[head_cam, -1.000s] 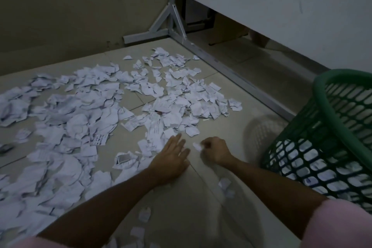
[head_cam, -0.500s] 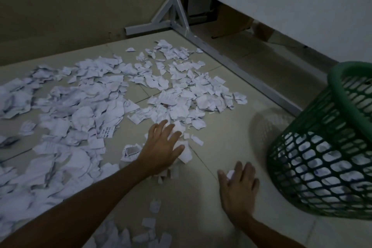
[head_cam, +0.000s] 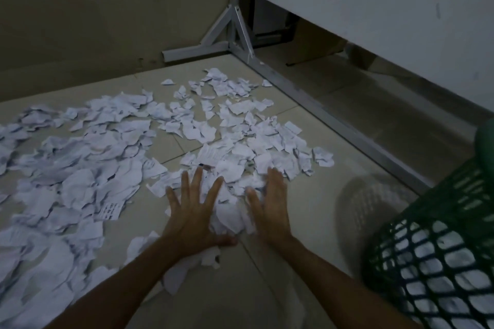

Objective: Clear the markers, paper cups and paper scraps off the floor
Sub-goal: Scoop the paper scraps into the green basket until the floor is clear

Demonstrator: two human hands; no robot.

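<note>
Both hands flat, fingers spread: the left hand (head_cam: 193, 211) and right hand (head_cam: 270, 205) press either side of a heap of paper scraps (head_cam: 230, 211) on the floor (head_cam: 307, 211), near the green basket (head_cam: 438, 262). Squeezed loosely, bits will likely spill (they're small).

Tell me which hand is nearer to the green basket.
Right. The right hand lies flat on the paper scraps, with bare floor between it and the green basket to its right. The left hand is farther left, beyond the scraps gathered between the two hands.
</note>
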